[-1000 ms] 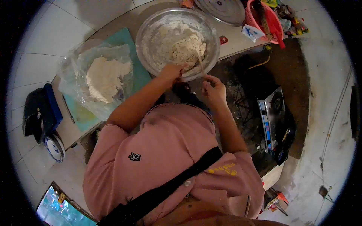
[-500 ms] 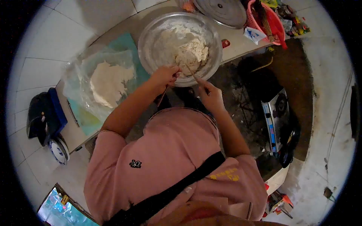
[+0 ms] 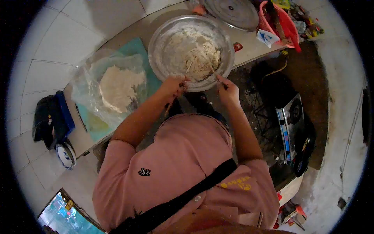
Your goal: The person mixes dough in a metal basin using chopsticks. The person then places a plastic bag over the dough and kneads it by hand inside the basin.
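Note:
A large metal bowl [image 3: 155, 58] stands at the table's edge in front of me, its inside smeared with flour. A lump of shaggy, floury dough [image 3: 202, 58] lies toward its right side. My right hand [image 3: 229, 93] is closed round a thin stick like a chopstick [image 3: 213, 69], whose far end reaches into the dough. At the bowl's near rim my left hand [image 3: 174, 86] is closed on another thin stick [image 3: 189, 69], pointing into the bowl. Both hands stay at the near side of the bowl, and their fingertips are partly hidden.
Left of the bowl, an open plastic bag [image 3: 142, 74] of pale flour or dough [image 3: 117, 87] lies on a teal board [image 3: 134, 46]. A round metal lid [image 3: 233, 13] and a pink basket [image 3: 267, 27] are at the back right. A gas stove [image 3: 290, 121] stands to the right.
The right-hand stick has swung away from the left hand and farther into the dough. My hands have moved slightly apart, and the whole view has shifted a little.

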Tool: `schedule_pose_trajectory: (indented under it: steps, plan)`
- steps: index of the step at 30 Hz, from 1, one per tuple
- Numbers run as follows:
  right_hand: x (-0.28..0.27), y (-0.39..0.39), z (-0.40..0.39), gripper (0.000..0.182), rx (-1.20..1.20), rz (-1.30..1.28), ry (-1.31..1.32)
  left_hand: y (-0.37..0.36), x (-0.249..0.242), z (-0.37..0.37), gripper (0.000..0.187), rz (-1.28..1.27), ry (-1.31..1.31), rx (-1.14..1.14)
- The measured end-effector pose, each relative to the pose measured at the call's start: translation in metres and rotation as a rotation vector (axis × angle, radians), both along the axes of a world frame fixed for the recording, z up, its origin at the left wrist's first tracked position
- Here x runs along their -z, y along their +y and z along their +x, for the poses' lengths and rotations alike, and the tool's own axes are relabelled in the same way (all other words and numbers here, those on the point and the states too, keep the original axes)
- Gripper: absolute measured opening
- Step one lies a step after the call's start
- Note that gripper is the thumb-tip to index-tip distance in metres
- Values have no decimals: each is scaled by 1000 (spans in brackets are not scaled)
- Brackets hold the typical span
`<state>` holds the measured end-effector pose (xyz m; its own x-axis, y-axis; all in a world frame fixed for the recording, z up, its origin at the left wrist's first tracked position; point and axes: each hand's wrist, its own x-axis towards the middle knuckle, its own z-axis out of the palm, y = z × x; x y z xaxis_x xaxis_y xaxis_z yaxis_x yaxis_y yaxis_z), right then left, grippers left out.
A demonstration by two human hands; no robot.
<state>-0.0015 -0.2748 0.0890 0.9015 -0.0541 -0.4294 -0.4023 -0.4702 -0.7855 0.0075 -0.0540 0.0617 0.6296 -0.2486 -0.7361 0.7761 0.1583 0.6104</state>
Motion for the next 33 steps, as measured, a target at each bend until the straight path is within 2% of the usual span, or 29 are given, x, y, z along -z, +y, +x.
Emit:
schedule_pose_trajectory:
  steps: [2,5,7,9,13,15,18,21,24,26,29,33]
  plan:
    - [10,-2,-8,28,-166,-80,-171,-4,-12,2,26,45,15,-31]
    - [20,6,-23,27,-217,-40,-223,-5,5,6,21,77,-47,-8]
    - [29,3,-20,25,-159,-57,-228,-9,14,3,19,38,-80,-109]
    - [38,-4,-11,24,-112,-131,-199,-9,17,1,18,44,-108,-117]
    - [26,-11,0,24,-161,-224,-181,-5,4,0,18,213,-207,89]
    - [21,-11,4,25,-154,-303,-107,-4,2,-1,18,196,-180,97]
    - [25,-21,4,25,37,-18,-156,-4,8,0,17,48,-32,-50]
    - [25,-19,-4,26,-119,-87,-187,-8,13,0,16,37,4,-109]
    - [20,-5,-20,26,-220,23,-228,-11,-1,3,16,2,-3,-79]
    - [23,2,-22,26,-163,-1,-179,-9,4,6,17,-32,42,-84]
    - [38,2,-20,27,-102,-63,-190,-8,-20,5,16,-49,28,-95]
    - [42,-12,-4,26,-78,-140,-134,-1,-8,0,16,-19,-113,-61]
